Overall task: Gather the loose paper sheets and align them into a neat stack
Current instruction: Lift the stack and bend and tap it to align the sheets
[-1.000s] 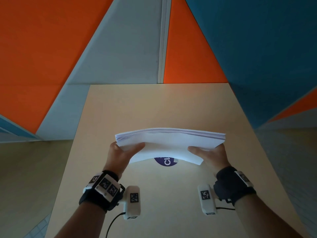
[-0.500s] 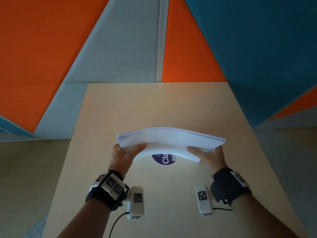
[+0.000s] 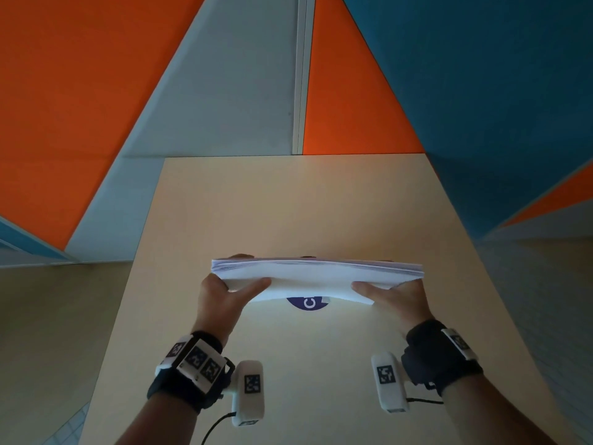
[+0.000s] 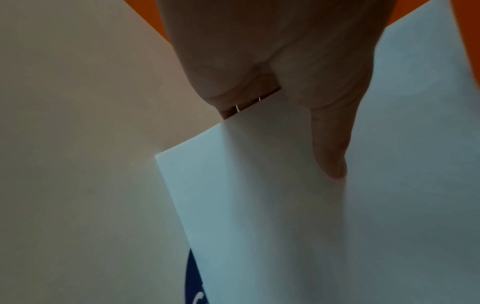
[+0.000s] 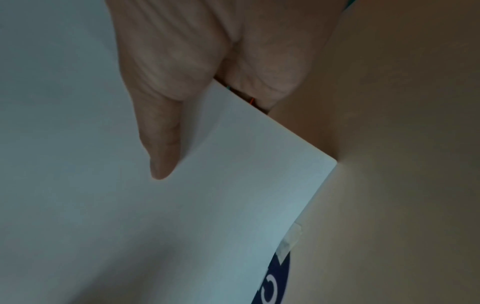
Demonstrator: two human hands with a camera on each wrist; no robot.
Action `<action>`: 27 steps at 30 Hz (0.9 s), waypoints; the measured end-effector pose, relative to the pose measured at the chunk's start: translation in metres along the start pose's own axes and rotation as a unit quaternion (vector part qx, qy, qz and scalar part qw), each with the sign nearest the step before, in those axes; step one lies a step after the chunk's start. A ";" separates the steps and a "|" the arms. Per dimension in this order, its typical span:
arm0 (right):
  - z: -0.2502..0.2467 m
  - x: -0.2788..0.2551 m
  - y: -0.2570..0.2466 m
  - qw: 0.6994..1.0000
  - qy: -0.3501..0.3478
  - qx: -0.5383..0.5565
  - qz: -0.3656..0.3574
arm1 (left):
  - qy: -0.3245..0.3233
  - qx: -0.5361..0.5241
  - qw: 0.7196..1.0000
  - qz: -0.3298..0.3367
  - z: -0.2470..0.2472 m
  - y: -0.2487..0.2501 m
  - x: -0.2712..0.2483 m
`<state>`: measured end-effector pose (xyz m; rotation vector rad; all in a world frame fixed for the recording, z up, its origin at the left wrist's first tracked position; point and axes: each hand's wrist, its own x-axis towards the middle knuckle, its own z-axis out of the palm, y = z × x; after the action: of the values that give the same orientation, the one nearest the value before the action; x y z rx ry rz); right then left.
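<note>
A person held a thick stack of white paper sheets above a beige surface. The left hand and right hand each grasped one end, thumbs pressed on the near face and fingers curled behind.

Office-like room: pale desk enclosed by orange, grey and blue partition panels

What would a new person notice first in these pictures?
First, the white paper stack, held upright on its edge over the middle of the beige table, with the left hand and right hand gripping its two ends. Next, a dark blue round sticker showing just below the stack.
</note>
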<state>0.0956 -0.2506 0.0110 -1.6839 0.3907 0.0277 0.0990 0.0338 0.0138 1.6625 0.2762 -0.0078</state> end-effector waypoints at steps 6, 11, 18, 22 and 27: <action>0.002 0.000 -0.007 0.999 -0.011 0.019 -0.028 | 0.019 -0.025 0.999 0.010 0.002 0.009 0.003; 0.010 -0.001 -0.009 0.998 0.015 0.046 -0.041 | 0.050 -0.050 0.997 0.006 0.009 0.008 0.001; 0.008 -0.004 -0.006 0.997 0.019 0.055 -0.060 | 0.055 -0.079 0.995 0.016 0.010 0.004 -0.004; 0.012 -0.005 0.007 0.999 0.020 0.035 -0.022 | 0.043 -0.069 0.997 -0.013 0.014 -0.007 -0.005; 0.010 -0.005 0.002 0.998 0.027 0.053 -0.034 | 0.045 -0.088 0.995 0.019 0.011 0.003 -0.002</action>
<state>0.0919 -0.2401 0.0087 -1.5951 0.3678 -0.0873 0.0994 0.0227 0.0158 1.4937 0.3039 0.1177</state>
